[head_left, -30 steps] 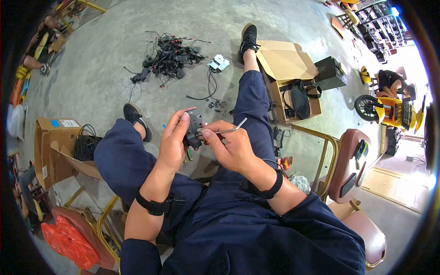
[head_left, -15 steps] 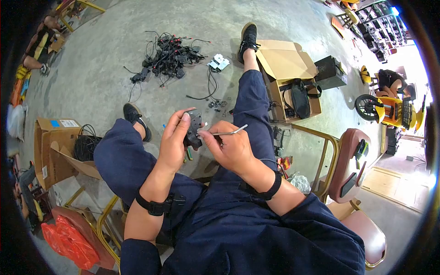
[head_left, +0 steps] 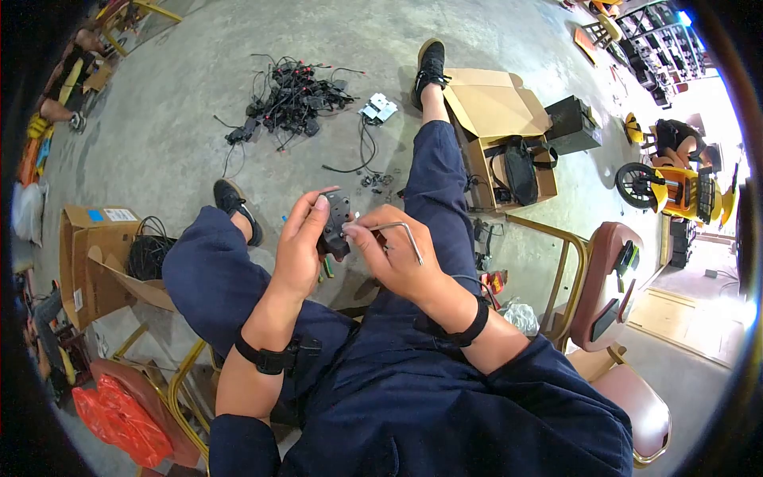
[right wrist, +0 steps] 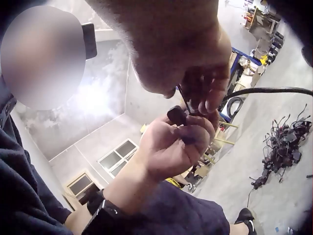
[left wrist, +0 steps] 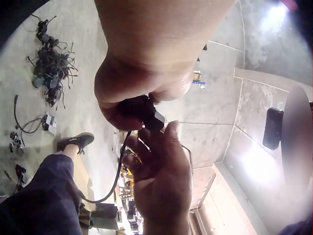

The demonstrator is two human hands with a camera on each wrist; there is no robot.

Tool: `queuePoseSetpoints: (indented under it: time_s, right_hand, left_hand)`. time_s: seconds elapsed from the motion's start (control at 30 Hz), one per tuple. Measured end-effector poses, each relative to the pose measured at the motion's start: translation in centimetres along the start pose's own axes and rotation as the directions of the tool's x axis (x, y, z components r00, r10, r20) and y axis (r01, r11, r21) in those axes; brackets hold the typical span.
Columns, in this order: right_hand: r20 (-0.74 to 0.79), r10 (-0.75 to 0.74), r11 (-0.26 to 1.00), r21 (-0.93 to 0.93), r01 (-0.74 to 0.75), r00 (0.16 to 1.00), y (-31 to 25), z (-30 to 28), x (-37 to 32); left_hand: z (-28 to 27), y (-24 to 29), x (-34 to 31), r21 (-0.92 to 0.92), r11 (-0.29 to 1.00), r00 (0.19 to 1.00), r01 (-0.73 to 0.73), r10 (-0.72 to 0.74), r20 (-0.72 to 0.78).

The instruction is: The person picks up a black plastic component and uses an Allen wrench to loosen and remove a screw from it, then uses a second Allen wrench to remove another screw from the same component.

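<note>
In the head view my left hand (head_left: 298, 250) grips a dark grey plastic housing (head_left: 337, 213) with several small holes in its face, thumb along its near side. My right hand (head_left: 404, 258) is close against the housing's right side, its thumb and fingers pinching a bent silver hex key (head_left: 413, 242). The key's free arm points down over the back of that hand; its tip at the housing is hidden by the fingers. From the left wrist, a blocky end of the housing (left wrist: 155, 120) shows between both hands, and a black cable (left wrist: 121, 166) hangs nearby.
On the floor ahead lie a heap of black cables (head_left: 298, 99), a white-labelled part (head_left: 379, 110) and small loose pieces (head_left: 377, 182). An open cardboard box (head_left: 493, 107) holding a black bag stands right; another carton (head_left: 99, 238) stands left. Chairs (head_left: 604, 286) flank the person.
The hex key has turned in my right hand: its free arm pointed up and right, and now points downward. The left hand and the housing have stayed nearly still.
</note>
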State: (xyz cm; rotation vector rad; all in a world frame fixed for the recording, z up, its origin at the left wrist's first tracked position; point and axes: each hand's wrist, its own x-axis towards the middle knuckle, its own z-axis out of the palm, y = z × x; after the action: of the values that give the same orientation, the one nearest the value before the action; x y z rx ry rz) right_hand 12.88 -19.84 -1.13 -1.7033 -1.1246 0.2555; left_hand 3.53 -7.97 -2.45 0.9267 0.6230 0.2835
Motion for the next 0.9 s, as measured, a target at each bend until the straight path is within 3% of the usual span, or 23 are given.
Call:
queuePoseSetpoints:
  time_s: [0.27, 0.47, 0.67, 0.73, 0.9]
  right_hand:
    - [0.018, -0.07, 0.992, 0.102, 0.068, 0.997, 0.7, 0.4, 0.1]
    - [0.0, 0.04, 0.999, -0.016, -0.04, 0.999, -0.1, 0.2, 0.0]
    - [-0.013, -0.098, 0.995, -0.01, 0.098, 0.995, 0.6, 0.5, 0.0]
    - [0.027, -0.008, 1.0, 0.013, 0.008, 1.0, 0.6, 0.7, -0.1]
    - [0.004, -0.004, 0.999, 0.044, 0.004, 1.0, -0.1, 0.4, 0.3]
  left_hand:
    - [0.0, 0.3, -0.2, -0.016, 1.0, 1.0, 0.018, -0.018, -0.002]
    - [0.0, 0.2, -0.1, 0.007, 1.0, 1.0, -0.008, 0.008, 0.015]
    - [-0.2, 0.0, 0.0, -0.007, 1.0, 1.0, -0.005, 0.005, 0.013]
    - [-0.3, 0.3, -0.2, -0.01, 1.0, 1.0, 0.011, -0.011, 0.016]
    - [-0.1, 0.0, 0.0, -0.033, 0.999, 1.0, -0.006, 0.007, 0.011]
